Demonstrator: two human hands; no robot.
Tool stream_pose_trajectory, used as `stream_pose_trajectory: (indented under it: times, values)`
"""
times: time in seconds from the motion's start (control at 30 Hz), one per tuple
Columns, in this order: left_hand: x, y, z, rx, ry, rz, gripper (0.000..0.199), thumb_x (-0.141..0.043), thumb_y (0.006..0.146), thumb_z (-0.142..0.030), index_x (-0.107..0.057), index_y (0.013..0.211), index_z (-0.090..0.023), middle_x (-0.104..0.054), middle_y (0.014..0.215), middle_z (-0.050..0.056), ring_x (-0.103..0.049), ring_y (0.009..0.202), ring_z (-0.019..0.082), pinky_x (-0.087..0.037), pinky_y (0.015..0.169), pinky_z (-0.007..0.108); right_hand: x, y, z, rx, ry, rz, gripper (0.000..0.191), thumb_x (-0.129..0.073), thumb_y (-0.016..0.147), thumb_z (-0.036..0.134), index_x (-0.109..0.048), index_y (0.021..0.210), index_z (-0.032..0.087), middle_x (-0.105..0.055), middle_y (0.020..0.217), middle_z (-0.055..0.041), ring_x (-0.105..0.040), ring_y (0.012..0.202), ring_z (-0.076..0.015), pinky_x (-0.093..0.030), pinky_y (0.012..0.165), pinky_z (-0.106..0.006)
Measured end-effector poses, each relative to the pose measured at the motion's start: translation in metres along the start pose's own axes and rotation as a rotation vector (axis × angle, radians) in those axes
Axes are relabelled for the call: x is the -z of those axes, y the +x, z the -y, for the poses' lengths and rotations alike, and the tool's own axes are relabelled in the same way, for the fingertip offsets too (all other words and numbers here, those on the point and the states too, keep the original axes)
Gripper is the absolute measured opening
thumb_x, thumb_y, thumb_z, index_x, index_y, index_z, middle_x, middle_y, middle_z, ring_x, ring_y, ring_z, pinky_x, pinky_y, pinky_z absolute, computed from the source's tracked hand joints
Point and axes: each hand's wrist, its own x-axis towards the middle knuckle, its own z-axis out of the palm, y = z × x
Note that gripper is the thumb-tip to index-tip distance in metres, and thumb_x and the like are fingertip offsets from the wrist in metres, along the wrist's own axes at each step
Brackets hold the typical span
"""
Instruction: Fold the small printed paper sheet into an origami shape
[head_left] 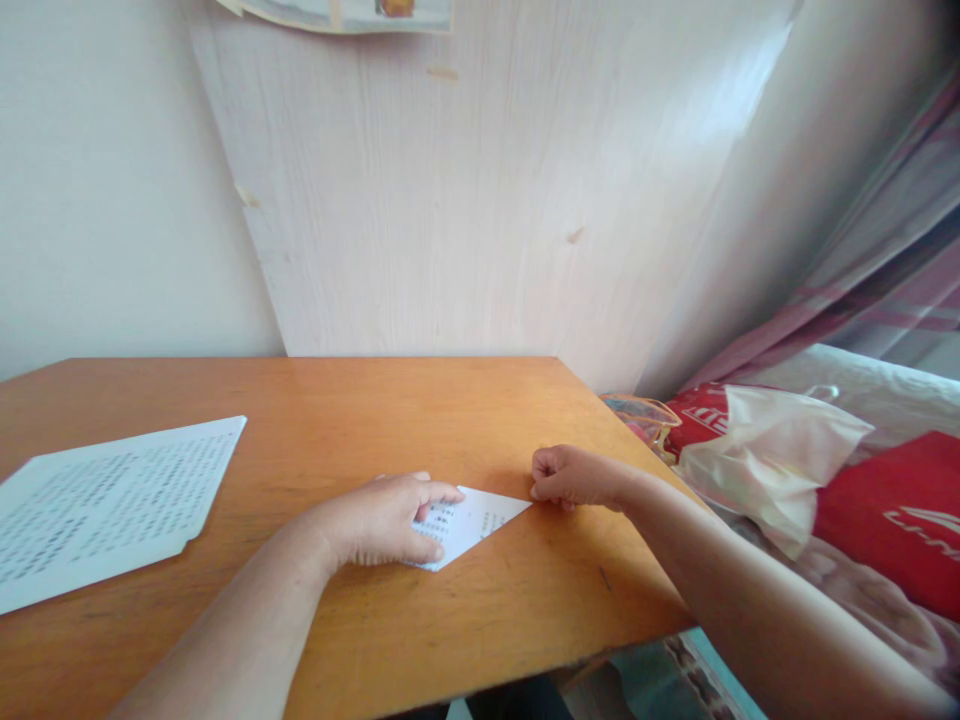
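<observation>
Near the front edge of the desk [360,400], we press the folded paper [474,518] flat under our left hand [394,520], its thumb and fingers spread. Our right hand [566,477] is curled closed at the paper's pointed tip. Printed sheets [120,510] lie toward the desk's left edge, well apart from both hands.

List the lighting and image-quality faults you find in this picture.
Head view: glare whitens the pale wood-grain panel towards its upper right; soft shadow lies beside the right hand; print on the folded white paper is too blurred to read; the top-right corner darkens; the panel's edges splay, perhaps from wide-angle distortion.
</observation>
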Motion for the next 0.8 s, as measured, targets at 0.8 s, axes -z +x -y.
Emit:
stream_pose_trajectory:
  times: [0.8]
  values:
    - [0.000, -0.002, -0.005, 0.021, 0.007, -0.014, 0.075, -0.069, 0.068, -0.050, -0.053, 0.140, -0.039, -0.062, 0.109, 0.003, -0.059, 0.091, 0.023, -0.042, 0.071, 0.027, -0.095, -0.060, 0.054, 0.642, -0.677, -0.298, 0.018, -0.048, 0.098, 0.020, -0.066, 0.100, 0.020, -0.065, 0.098, -0.0083, -0.054, 0.094, -0.0254, -0.044, 0.088, -0.044]
